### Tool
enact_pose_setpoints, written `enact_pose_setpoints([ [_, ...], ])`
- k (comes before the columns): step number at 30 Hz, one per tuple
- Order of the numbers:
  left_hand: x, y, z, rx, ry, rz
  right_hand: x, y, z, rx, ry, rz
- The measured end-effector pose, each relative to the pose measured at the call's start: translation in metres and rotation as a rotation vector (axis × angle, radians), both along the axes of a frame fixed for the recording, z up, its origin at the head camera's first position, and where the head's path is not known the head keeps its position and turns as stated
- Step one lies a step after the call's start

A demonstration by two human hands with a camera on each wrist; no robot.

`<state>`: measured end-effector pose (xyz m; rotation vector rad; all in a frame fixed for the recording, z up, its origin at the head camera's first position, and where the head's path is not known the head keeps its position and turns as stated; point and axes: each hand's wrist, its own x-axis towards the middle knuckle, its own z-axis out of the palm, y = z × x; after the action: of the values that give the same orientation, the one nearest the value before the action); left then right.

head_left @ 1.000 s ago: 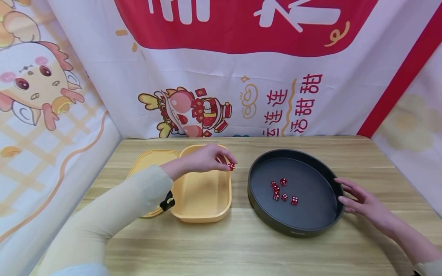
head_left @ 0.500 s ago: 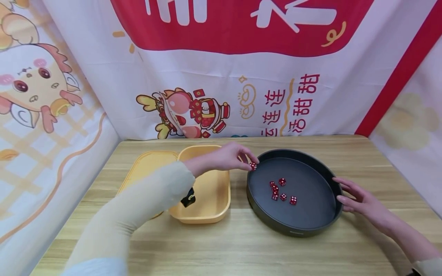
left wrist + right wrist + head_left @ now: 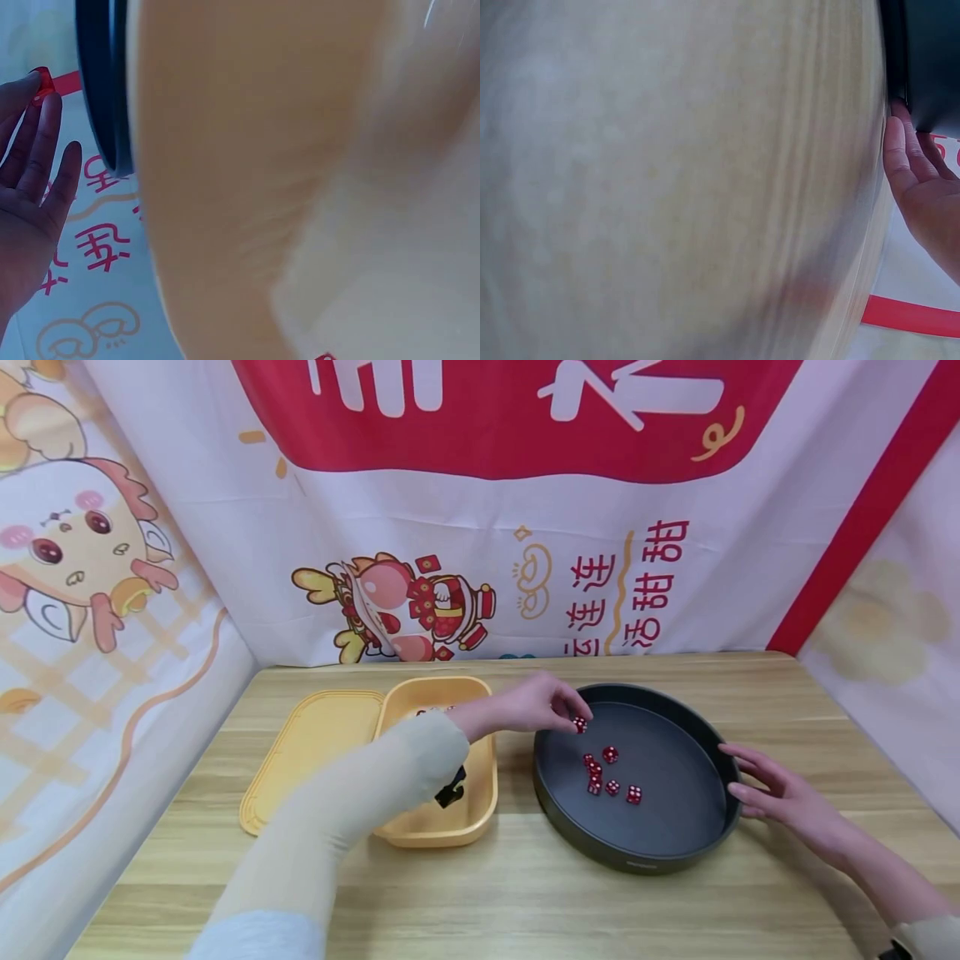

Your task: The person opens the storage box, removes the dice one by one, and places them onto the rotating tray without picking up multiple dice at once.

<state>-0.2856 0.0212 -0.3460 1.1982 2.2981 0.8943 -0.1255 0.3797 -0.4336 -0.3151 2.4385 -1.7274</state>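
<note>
In the head view my left hand (image 3: 536, 703) pinches a red die (image 3: 580, 725) with white pips between thumb and fingertips. It hangs over the left side of a round dark pan (image 3: 652, 852). Several more red dice (image 3: 594, 770) lie on the pan's floor, left of its middle. At the pan's right side, my right hand (image 3: 787, 802) rests fingertips on the rim, fingers fairly straight. The left wrist view shows the left hand (image 3: 34, 180) holding the die (image 3: 43, 84). In the right wrist view, the right hand (image 3: 926, 184) touches the pan's dark wall (image 3: 937, 67).
A yellow box (image 3: 480, 810) stands left of the pan, partly hidden by the left forearm, with some small red and white things at its far end. Its yellow lid (image 3: 315, 743) lies to the left. Printed cloth (image 3: 480, 510) borders the wooden table (image 3: 517, 902).
The left hand has carried its die rightward from above the box's right edge to over the pan. The right hand stays at the pan's rim, and the dice inside keep their places.
</note>
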Motion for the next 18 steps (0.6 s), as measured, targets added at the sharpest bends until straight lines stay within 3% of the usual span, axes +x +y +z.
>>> enact_pose_setpoints([
  [13, -0.011, 0.024, -0.021, -0.062, 0.097, -0.024, 0.0, 0.0, 0.001, 0.008, -0.001, -0.008],
  [18, -0.012, 0.031, -0.027, -0.062, 0.063, -0.009, 0.0, 0.0, 0.001, 0.013, 0.002, -0.008],
])
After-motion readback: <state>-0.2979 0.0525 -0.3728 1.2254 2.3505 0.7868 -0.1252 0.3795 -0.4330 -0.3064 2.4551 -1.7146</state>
